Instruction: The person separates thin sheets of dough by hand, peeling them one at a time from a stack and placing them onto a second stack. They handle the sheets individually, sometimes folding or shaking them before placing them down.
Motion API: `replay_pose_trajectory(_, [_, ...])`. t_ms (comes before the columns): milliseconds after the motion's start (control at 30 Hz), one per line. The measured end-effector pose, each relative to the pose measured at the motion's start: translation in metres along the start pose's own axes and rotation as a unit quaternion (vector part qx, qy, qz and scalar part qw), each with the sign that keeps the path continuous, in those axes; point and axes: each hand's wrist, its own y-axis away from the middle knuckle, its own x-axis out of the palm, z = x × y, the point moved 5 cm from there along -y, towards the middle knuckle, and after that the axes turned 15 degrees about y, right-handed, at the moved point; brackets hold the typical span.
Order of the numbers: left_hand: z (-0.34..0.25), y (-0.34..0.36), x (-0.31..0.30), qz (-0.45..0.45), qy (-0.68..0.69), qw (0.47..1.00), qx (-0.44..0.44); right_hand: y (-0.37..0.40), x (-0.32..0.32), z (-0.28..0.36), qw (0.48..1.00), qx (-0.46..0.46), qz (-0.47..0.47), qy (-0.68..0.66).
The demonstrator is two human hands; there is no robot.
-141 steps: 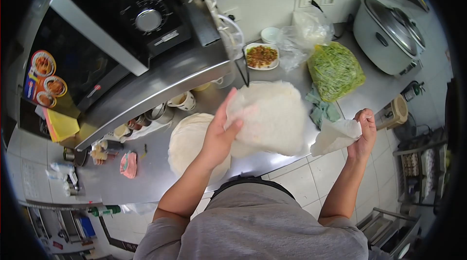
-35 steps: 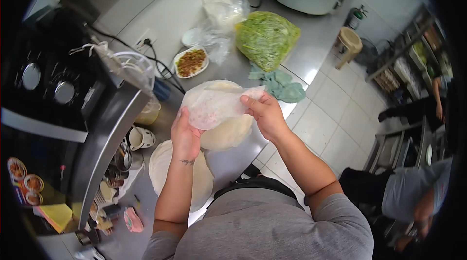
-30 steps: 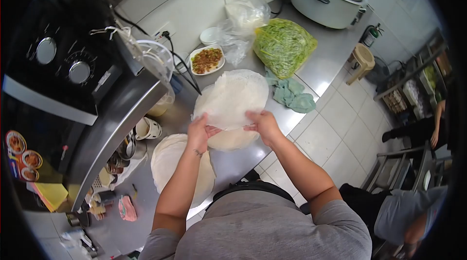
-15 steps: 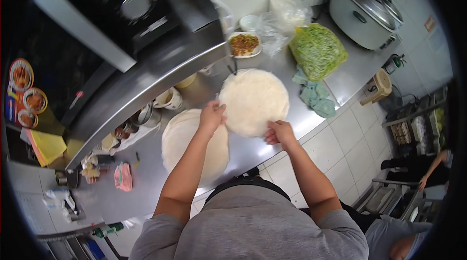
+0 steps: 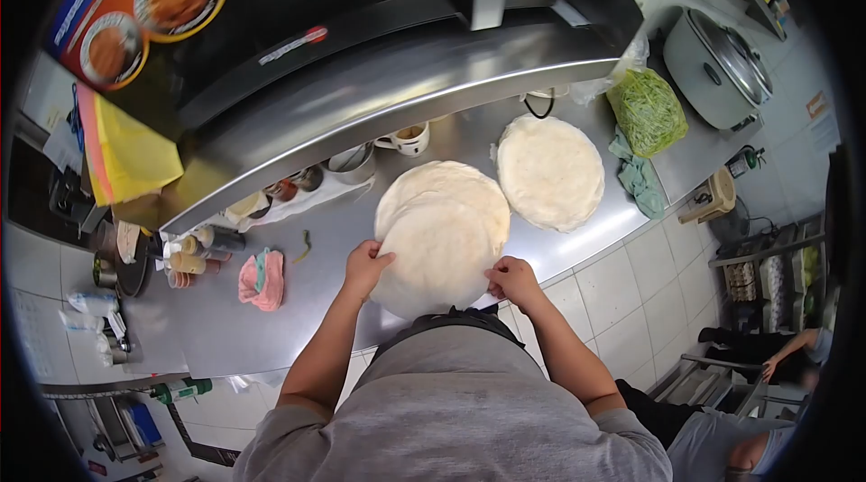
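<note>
My left hand (image 5: 365,271) pinches the left edge of a thin, round, pale flatbread (image 5: 435,257). On its opposite edge, my right hand (image 5: 514,283) has closed its fingers. The sheet lies over the near part of a stack of similar flatbreads (image 5: 442,179), shifted toward my body, so the stack's far rim shows behind it. A second pile of round flatbreads (image 5: 550,172) rests on the steel counter to the right, apart from both hands.
A steel shelf (image 5: 388,112) with a black appliance overhangs the counter (image 5: 347,338). Beneath it stand a mug (image 5: 408,140) and a metal pot (image 5: 350,163). A pink cloth (image 5: 262,280) lies left; bagged shredded greens (image 5: 647,110), a green cloth (image 5: 640,186) and a large cooker (image 5: 713,67) stand right.
Both hands have moved from the right pile to the left stack and now grip a flatbread there, drawn toward my body. The camera view has shifted left.
</note>
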Motion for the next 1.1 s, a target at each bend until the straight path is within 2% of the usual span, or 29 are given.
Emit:
replay_pose_trajectory(67, [-0.008,0.005,0.000,0.079,0.100,0.990,-0.058,0.008,-0.001,0.019,0.997,-0.037,-0.059,-0.019])
replay_pose_trajectory(100, [-0.006,0.001,-0.002,0.081,0.107,0.989,-0.059,0.004,-0.007,0.027,0.991,-0.069,-0.112,0.001])
replay_pose_trajectory(167, [-0.011,0.000,-0.004,0.106,0.312,0.944,0.002,-0.001,-0.024,0.045,0.965,-0.116,-0.231,-0.046])
replay_pose_trajectory(200, [-0.012,0.000,-0.003,0.105,0.316,0.943,-0.002,-0.008,-0.034,0.051,0.959,-0.117,-0.254,-0.054])
replay_pose_trajectory(233, [-0.019,0.005,0.000,0.092,0.338,0.936,-0.038,-0.013,-0.043,0.056,0.941,-0.149,-0.302,-0.030])
replay_pose_trajectory(300, [-0.015,0.010,0.001,0.080,0.365,0.925,-0.074,-0.003,-0.046,0.079,0.870,-0.159,-0.441,0.153])
replay_pose_trajectory(367, [-0.006,0.009,0.004,0.089,0.341,0.931,-0.094,-0.002,-0.026,0.096,0.872,-0.214,-0.402,0.181])
replay_pose_trajectory(467, [0.008,0.012,0.007,0.108,0.366,0.913,-0.144,-0.003,0.035,0.108,0.932,-0.236,-0.205,0.182])
replay_pose_trajectory(533, [0.005,0.018,0.009,0.112,0.385,0.906,-0.140,-0.006,0.071,0.110,0.943,-0.276,-0.118,0.145])
replay_pose_trajectory(767, [-0.017,0.032,0.021,0.134,0.391,0.904,-0.111,0.015,0.102,0.134,0.920,-0.279,-0.144,0.236])
replay_pose_trajectory(833, [-0.021,0.031,0.022,0.120,0.401,0.900,-0.120,0.004,0.100,0.120,0.947,-0.240,-0.110,0.181])
replay_pose_trajectory(900, [-0.019,0.024,0.023,0.107,0.411,0.896,-0.131,0.001,0.101,0.111,0.951,-0.243,-0.105,0.160])
replay_pose_trajectory(967, [-0.018,0.014,0.021,0.103,0.375,0.915,-0.104,-0.003,0.105,0.102,0.955,-0.244,-0.098,0.139])
replay_pose_trajectory(1033, [-0.020,0.011,0.022,0.105,0.365,0.921,-0.085,-0.010,0.112,0.090,0.973,-0.208,-0.064,0.081])
replay_pose_trajectory(1067, [-0.024,0.011,0.021,0.106,0.355,0.927,-0.064,-0.001,0.111,0.103,0.973,-0.207,-0.065,0.080])
replay_pose_trajectory(1100, [-0.027,0.013,0.021,0.107,0.354,0.927,-0.065,0.010,0.105,0.118,0.966,-0.214,-0.107,0.096])
